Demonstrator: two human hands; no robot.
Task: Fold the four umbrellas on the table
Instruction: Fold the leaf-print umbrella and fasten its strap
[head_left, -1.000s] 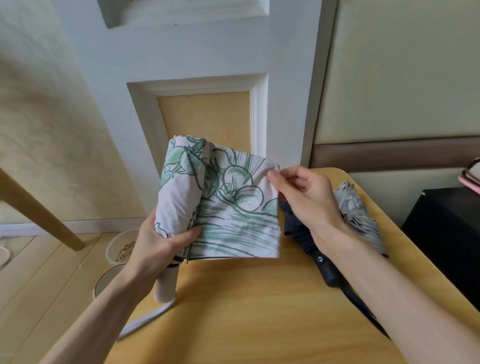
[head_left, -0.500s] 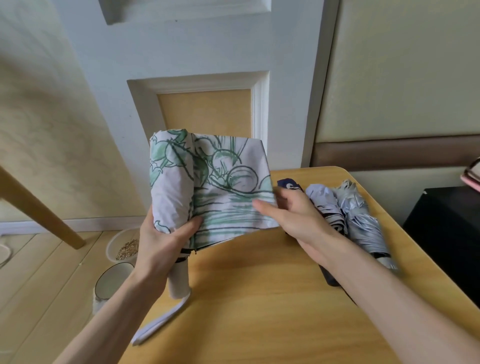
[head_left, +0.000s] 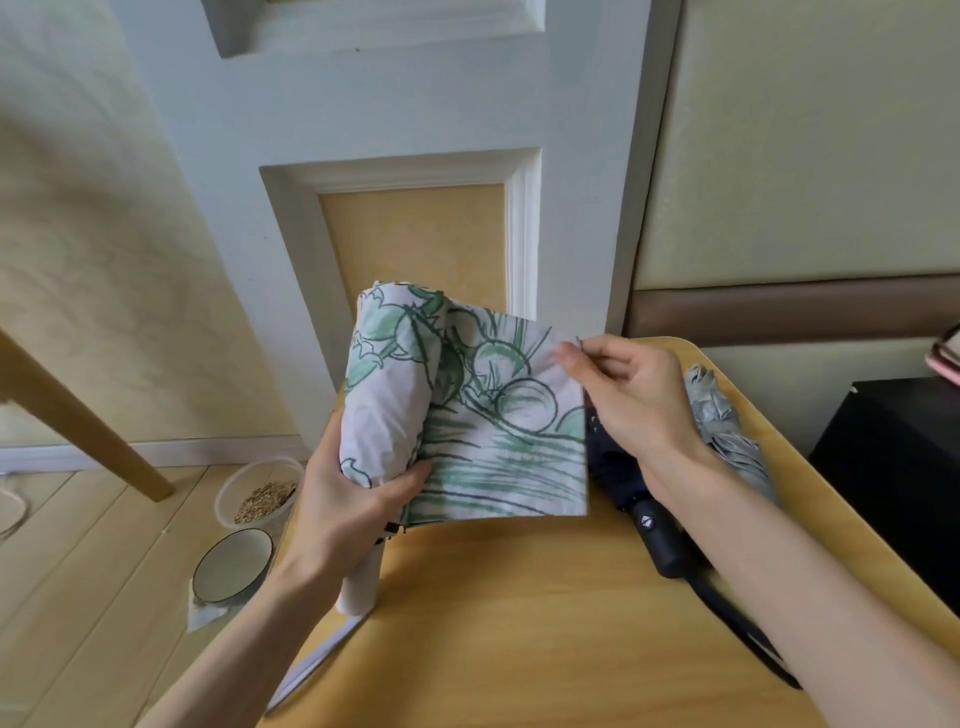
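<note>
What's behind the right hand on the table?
A navy umbrella, black handle nearest the camera, and a grey umbrella beside it. The right hand and forearm cover parts of both.

Reference: the wooden table (head_left: 519, 623). Behind the table stood a white panelled wall (head_left: 395, 104) with a yellow inset (head_left: 410, 244). Right of the table were a beige padded panel (head_left: 805, 130) and a black cabinet (head_left: 893, 467). Left of the table lay a pale wood floor (head_left: 78, 571).
</note>
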